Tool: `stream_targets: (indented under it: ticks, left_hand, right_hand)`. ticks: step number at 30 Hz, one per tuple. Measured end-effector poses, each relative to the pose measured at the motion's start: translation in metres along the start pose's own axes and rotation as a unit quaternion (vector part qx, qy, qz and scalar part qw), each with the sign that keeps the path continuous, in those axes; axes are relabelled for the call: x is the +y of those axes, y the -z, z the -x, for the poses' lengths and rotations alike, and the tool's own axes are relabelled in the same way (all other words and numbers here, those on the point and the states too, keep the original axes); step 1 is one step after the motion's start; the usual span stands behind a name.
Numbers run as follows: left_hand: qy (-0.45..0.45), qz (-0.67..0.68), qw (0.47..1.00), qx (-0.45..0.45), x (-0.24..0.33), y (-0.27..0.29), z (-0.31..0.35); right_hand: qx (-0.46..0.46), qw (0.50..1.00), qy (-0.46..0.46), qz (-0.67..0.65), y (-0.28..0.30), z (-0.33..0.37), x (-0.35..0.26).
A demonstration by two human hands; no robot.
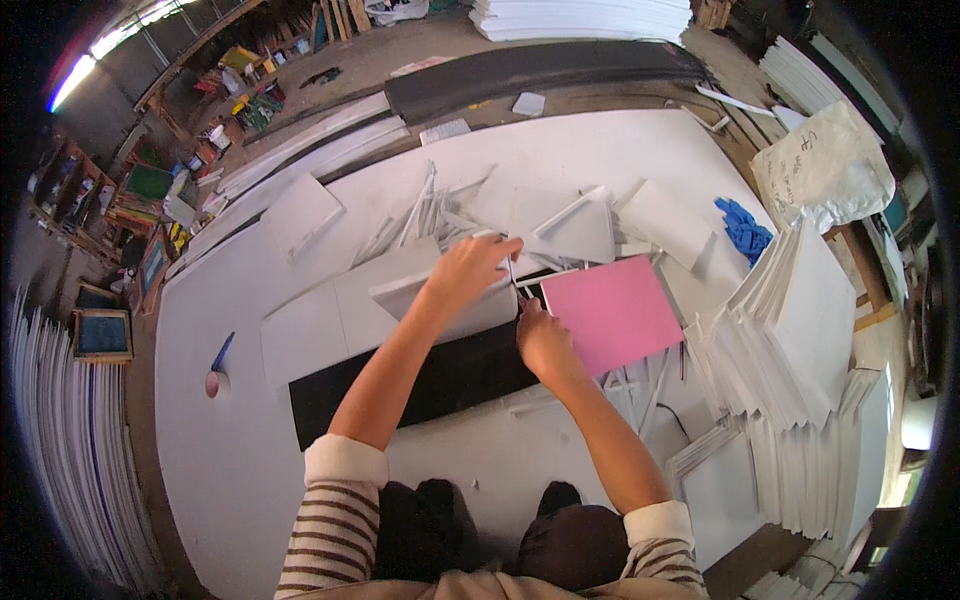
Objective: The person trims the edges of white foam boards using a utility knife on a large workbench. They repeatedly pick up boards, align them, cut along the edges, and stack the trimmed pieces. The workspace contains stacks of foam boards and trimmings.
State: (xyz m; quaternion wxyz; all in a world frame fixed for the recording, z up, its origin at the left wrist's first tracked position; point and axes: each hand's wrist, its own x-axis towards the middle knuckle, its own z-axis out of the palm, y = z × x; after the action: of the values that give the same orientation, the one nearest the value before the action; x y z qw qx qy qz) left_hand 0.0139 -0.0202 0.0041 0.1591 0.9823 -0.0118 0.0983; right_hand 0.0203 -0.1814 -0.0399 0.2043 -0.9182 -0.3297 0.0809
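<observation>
Hands [505,300] press a white board [440,290] flat, its length running left-right; right grips a cutter [515,282].

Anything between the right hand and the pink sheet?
Nothing visible. The right hand sits right at the left edge of the pink sheet, gripping what looks like a thin blade. The left hand presses a white board beside it, clear of that gap.

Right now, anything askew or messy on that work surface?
Yes. A loose heap of white offcut strips lies crisscrossed behind the left hand, pointing every way. The white sheet stack on the right has slid into a fan. The pink sheet beside the right hand lies flat, undamaged.
</observation>
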Motion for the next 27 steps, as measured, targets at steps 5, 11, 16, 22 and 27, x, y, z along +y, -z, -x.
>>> stream_targets:
  ticks: [5, 11, 16, 22, 27]
  left_hand:
    - [-0.007, 0.026, 1.0, -0.008, 0.002, 0.002, -0.003]
    - [-0.015, 0.009, 1.0, 0.0, 0.005, 0.001, -0.002]
    - [0.022, -0.004, 0.999, -0.034, 0.006, 0.001, 0.0]
    - [-0.015, -0.032, 0.999, -0.019, 0.011, 0.003, 0.004]
    - [-0.016, -0.053, 0.998, -0.013, 0.011, 0.002, 0.002]
  right_hand:
    - [-0.044, 0.999, -0.025, -0.001, 0.002, 0.002, 0.004]
    - [-0.115, 0.99, -0.084, -0.007, -0.012, -0.016, 0.003]
    - [-0.133, 0.986, -0.093, -0.031, -0.025, -0.025, 0.008]
    - [-0.137, 0.987, -0.084, -0.012, -0.027, -0.022, 0.012]
    - [-0.144, 0.987, -0.078, -0.002, -0.02, -0.015, 0.015]
